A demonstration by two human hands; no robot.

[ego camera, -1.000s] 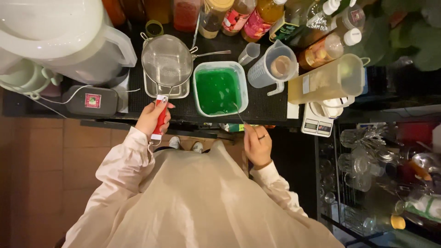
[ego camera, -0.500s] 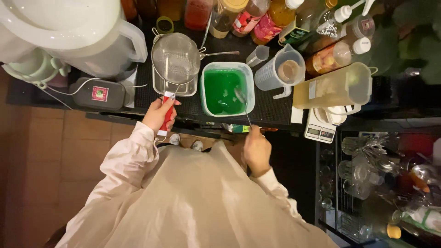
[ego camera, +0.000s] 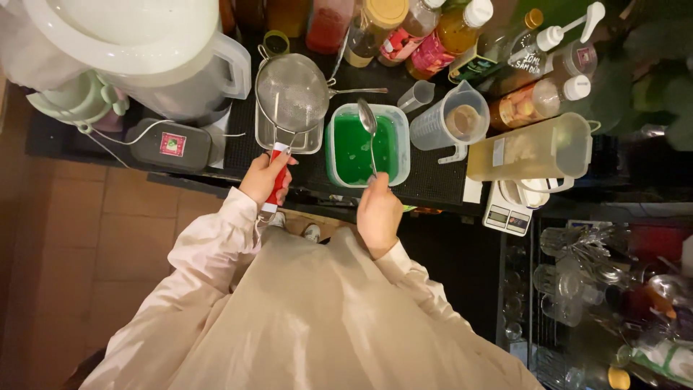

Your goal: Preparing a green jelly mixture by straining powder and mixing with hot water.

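My left hand (ego camera: 266, 179) grips the red handle of a round mesh strainer (ego camera: 292, 94), which rests over a clear rectangular tub (ego camera: 312, 140) on the black counter. My right hand (ego camera: 378, 214) holds a long metal spoon (ego camera: 368, 120) upright, its bowl hovering above a square clear container of green liquid (ego camera: 357, 150). The green container stands just right of the strainer tub. Both sleeves are pale, and a beige apron covers my front.
A large white jug (ego camera: 137, 54) and a small grey scale (ego camera: 170, 144) sit left. Clear measuring jugs (ego camera: 462, 123), a tall pitcher of yellowish liquid (ego camera: 530, 150) and a white scale (ego camera: 509, 213) stand right. Bottles (ego camera: 433, 40) line the back. Glassware shelves (ego camera: 599, 289) lie lower right.
My right hand rose from the counter edge and now holds the spoon over the green container. The left hand stays on the strainer handle.
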